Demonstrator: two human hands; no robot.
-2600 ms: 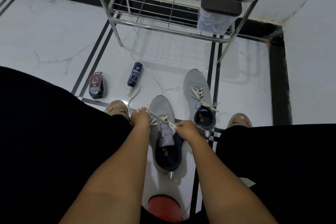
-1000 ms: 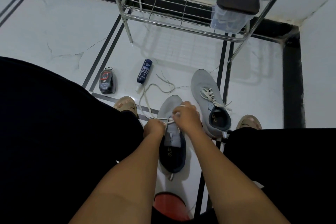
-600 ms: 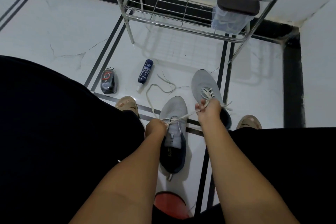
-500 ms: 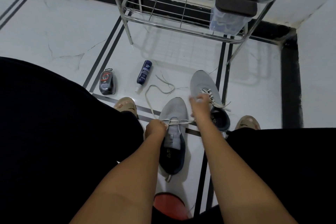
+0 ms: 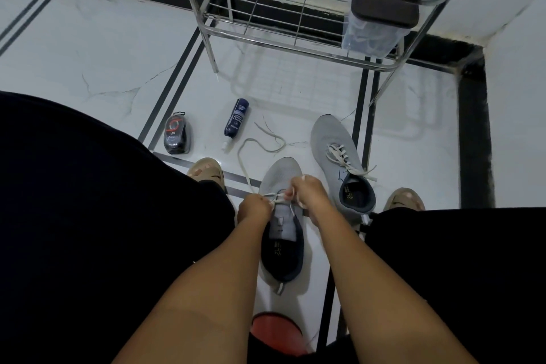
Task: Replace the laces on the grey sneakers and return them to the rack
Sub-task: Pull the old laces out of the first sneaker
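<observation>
Two grey sneakers lie on the white floor between my feet. The near sneaker (image 5: 280,177) points away from me, with a cream lace (image 5: 245,156) threaded through its lowest eyelets. My left hand (image 5: 255,210) pinches the lace at the shoe's left side. My right hand (image 5: 307,190) grips the lace over the eyelets, its loose end trailing in a loop to the upper left. The second sneaker (image 5: 331,133) lies to the right, laced in cream, its opening towards me. The chrome wire rack (image 5: 295,47) stands beyond both.
A black shoe-polish sponge (image 5: 176,134) and a dark blue bottle (image 5: 235,121) lie on the floor to the left. A clear container with a dark lid (image 5: 381,21) sits on the rack's lower shelf. Something red (image 5: 276,334) is below me. A white wall rises on the right.
My right hand had pulled the lace out to the right over the second sneaker; it has come back to the near sneaker's eyelets, close to my left hand, which stayed put.
</observation>
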